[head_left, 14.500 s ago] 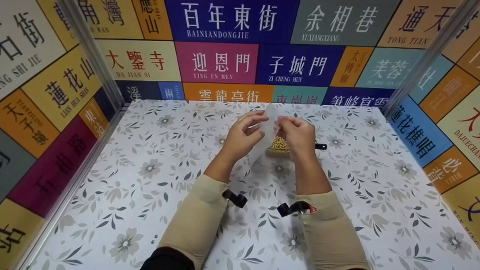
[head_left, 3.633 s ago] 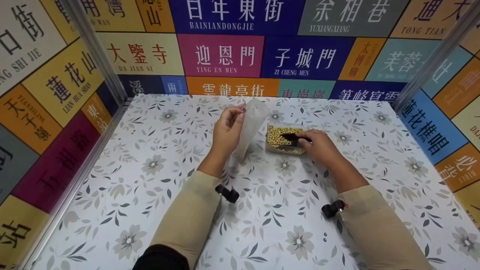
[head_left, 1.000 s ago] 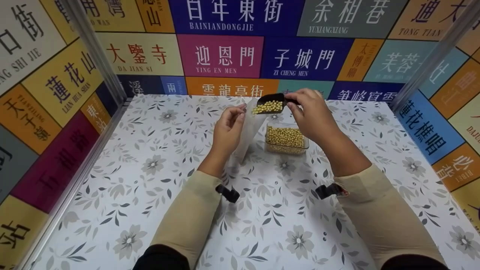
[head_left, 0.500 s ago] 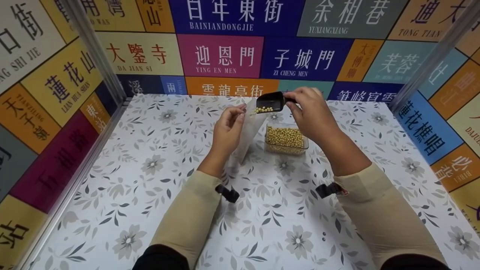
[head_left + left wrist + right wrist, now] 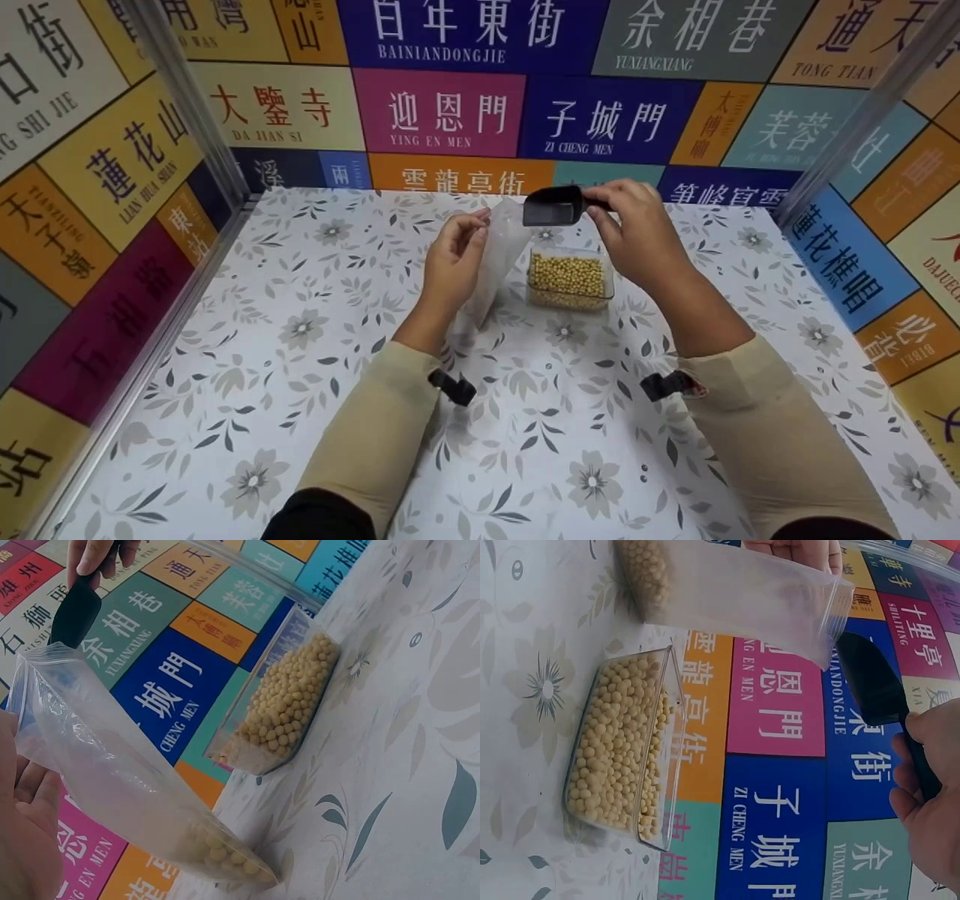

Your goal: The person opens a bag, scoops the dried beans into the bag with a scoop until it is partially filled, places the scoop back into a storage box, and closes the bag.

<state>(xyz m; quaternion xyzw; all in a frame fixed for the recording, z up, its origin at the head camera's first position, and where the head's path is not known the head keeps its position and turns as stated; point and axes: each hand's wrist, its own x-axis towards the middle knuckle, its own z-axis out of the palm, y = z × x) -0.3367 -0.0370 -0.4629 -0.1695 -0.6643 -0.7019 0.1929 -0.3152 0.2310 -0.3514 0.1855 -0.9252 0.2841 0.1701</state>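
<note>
My left hand (image 5: 454,259) pinches the edge of a translucent zip-lock bag (image 5: 501,251), which stands tilted with its mouth up. In the left wrist view, a small heap of soybeans (image 5: 225,853) lies at the bottom of the bag. My right hand (image 5: 645,236) grips the handle of a black scoop (image 5: 553,207) beside the bag's mouth. No beans show in the scoop. In the right wrist view, the scoop's tip is right at the bag's zip edge. Below it stands a clear rectangular container (image 5: 571,303) holding many soybeans (image 5: 615,757).
All this is on a table (image 5: 360,450) covered with a floral-patterned cloth. Behind and at both sides rise panels (image 5: 442,112) printed with coloured signs. Metal posts (image 5: 191,97) stand at the back corners.
Earlier the right hand dug the scoop into the container, then raised a load to the bag's mouth. Over the last second the beans left the scoop, which has shifted slightly right. The left hand stayed.
</note>
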